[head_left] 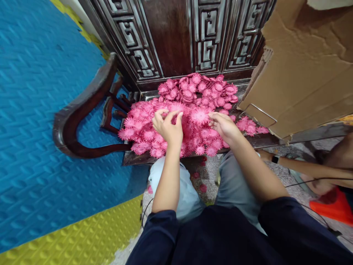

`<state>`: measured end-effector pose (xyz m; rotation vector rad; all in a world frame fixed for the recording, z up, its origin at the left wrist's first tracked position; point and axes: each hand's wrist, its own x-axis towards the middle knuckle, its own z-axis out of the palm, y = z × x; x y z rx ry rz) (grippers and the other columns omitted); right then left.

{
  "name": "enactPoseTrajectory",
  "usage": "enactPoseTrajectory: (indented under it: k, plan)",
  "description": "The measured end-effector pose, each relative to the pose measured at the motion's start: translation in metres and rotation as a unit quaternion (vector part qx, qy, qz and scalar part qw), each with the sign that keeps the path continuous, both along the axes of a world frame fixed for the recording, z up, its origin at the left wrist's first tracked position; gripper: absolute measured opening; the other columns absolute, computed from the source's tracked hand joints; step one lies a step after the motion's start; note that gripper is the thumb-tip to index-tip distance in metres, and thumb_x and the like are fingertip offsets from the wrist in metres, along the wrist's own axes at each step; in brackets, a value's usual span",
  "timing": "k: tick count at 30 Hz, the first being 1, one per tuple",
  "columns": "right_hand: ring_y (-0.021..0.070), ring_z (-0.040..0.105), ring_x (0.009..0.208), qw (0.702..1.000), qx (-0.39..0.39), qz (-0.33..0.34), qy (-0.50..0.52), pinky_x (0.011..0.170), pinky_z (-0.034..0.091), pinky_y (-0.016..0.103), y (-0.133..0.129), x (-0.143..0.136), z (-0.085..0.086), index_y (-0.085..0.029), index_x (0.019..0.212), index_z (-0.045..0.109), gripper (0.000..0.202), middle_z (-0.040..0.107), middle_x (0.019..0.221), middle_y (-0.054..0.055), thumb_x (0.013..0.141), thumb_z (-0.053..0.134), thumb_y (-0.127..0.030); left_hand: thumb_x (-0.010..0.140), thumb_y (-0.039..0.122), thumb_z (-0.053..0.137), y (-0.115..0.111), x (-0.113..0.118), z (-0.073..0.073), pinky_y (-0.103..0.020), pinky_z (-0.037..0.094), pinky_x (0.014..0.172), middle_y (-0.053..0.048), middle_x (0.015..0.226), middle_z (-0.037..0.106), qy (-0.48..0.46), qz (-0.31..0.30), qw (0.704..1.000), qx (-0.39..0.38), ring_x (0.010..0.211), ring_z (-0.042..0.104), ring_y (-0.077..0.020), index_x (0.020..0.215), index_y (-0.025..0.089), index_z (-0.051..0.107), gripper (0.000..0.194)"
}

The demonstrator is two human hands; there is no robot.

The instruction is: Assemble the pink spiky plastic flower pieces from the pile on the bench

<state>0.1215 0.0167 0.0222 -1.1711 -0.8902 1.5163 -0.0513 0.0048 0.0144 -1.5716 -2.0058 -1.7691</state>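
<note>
A large heap of pink flower-shaped pieces [149, 136] lies on the dark wooden bench in front of me. Over the heap, my left hand [168, 124] has its fingers curled, with thumb and index fingertips close together near a pink flower. Whatever lies between those fingertips is too small to make out. My right hand [221, 124] pinches the right edge of a pale pink flower [200, 115], which is held flat above the heap.
A curved wooden armrest [82, 147] stands at the left, beside blue matting [35, 129]. Carved wooden panels [171, 36] rise behind. Cardboard [306, 73] leans at the right, with a metal wire loop. Another person's arm [306, 165] reaches in at lower right.
</note>
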Motion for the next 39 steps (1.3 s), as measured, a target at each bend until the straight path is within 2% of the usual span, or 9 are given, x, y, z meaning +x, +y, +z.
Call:
enactPoseTrajectory:
  k: [5, 7, 13, 17, 20, 27, 33, 39]
  plan:
    - [0.0075, 0.048, 0.053, 1.0, 0.004, -0.025, -0.006, 0.053, 0.033, 0.023, 0.0, 0.003, 0.001, -0.02, 0.067, 0.061, 0.019, 0.057, 0.062, -0.005, 0.056, 0.069, -0.032, 0.07, 0.033, 0.07, -0.008, 0.004, 0.006, -0.035, 0.037, 0.092, -0.003, 0.087, 0.05, -0.033, -0.003, 0.998, 0.047, 0.09, 0.05, -0.0181, 0.078, 0.025, 0.071, 0.011]
    - [0.0068, 0.048, 0.053, 1.0, 0.005, -0.026, 0.001, 0.054, 0.034, 0.023, 0.0, 0.003, 0.001, -0.019, 0.068, 0.063, 0.019, 0.059, 0.063, -0.005, 0.055, 0.071, -0.03, 0.071, 0.033, 0.069, -0.012, 0.009, 0.008, -0.033, 0.038, 0.09, -0.002, 0.083, 0.05, -0.031, -0.023, 0.997, 0.06, 0.087, 0.05, -0.0169, 0.08, 0.024, 0.071, 0.012]
    - [0.0083, 0.053, 0.06, 0.996, 0.037, 0.07, 0.027, 0.063, 0.041, 0.024, -0.003, 0.0, 0.003, -0.02, 0.07, 0.068, 0.022, 0.063, 0.065, -0.003, 0.055, 0.076, -0.033, 0.073, 0.037, 0.068, -0.021, 0.038, 0.0, -0.032, 0.038, 0.083, -0.002, 0.078, 0.053, 0.025, -0.148, 0.989, 0.004, 0.081, 0.05, -0.0162, 0.076, 0.026, 0.072, 0.012]
    - [0.0096, 0.057, 0.065, 0.994, 0.045, 0.091, 0.035, 0.07, 0.044, 0.025, -0.002, 0.003, 0.005, -0.019, 0.068, 0.071, 0.025, 0.066, 0.066, -0.002, 0.05, 0.08, -0.034, 0.073, 0.037, 0.068, -0.022, 0.048, -0.004, -0.032, 0.038, 0.083, -0.002, 0.08, 0.054, -0.004, -0.145, 0.989, -0.025, 0.083, 0.05, -0.0164, 0.081, 0.026, 0.073, 0.014]
    - [0.0099, 0.058, 0.066, 0.993, 0.042, 0.107, 0.037, 0.072, 0.044, 0.025, -0.001, 0.005, 0.005, -0.019, 0.067, 0.072, 0.024, 0.067, 0.066, -0.001, 0.05, 0.081, -0.034, 0.07, 0.035, 0.071, -0.022, 0.047, -0.003, -0.032, 0.039, 0.084, -0.001, 0.078, 0.054, -0.034, -0.139, 0.989, -0.033, 0.083, 0.05, -0.0157, 0.076, 0.026, 0.073, 0.011]
    - [0.0109, 0.06, 0.069, 0.993, 0.037, 0.106, 0.046, 0.077, 0.045, 0.028, -0.003, 0.005, 0.003, -0.021, 0.066, 0.072, 0.023, 0.069, 0.069, -0.001, 0.049, 0.082, -0.034, 0.068, 0.029, 0.073, -0.02, 0.043, 0.0, -0.027, 0.046, 0.078, 0.0, 0.077, 0.057, -0.16, -0.221, 0.962, -0.019, 0.079, 0.056, -0.0121, 0.074, 0.021, 0.071, 0.01]
    - [0.0091, 0.06, 0.068, 0.992, 0.05, 0.1, 0.056, 0.075, 0.046, 0.025, -0.004, 0.003, 0.005, -0.021, 0.065, 0.073, 0.022, 0.069, 0.068, -0.002, 0.049, 0.083, -0.031, 0.07, 0.028, 0.071, -0.019, 0.043, -0.001, -0.029, 0.046, 0.084, -0.002, 0.082, 0.062, -0.173, -0.239, 0.956, -0.006, 0.084, 0.059, -0.0125, 0.075, 0.02, 0.071, 0.009]
    - [0.0108, 0.062, 0.071, 0.992, 0.051, 0.096, 0.06, 0.083, 0.047, 0.031, -0.005, 0.002, 0.003, -0.022, 0.066, 0.072, 0.024, 0.07, 0.071, -0.002, 0.047, 0.084, -0.031, 0.069, 0.03, 0.072, -0.017, 0.04, -0.003, -0.031, 0.045, 0.089, -0.001, 0.085, 0.062, -0.164, -0.224, 0.961, -0.022, 0.088, 0.059, -0.0138, 0.075, 0.022, 0.072, 0.01]
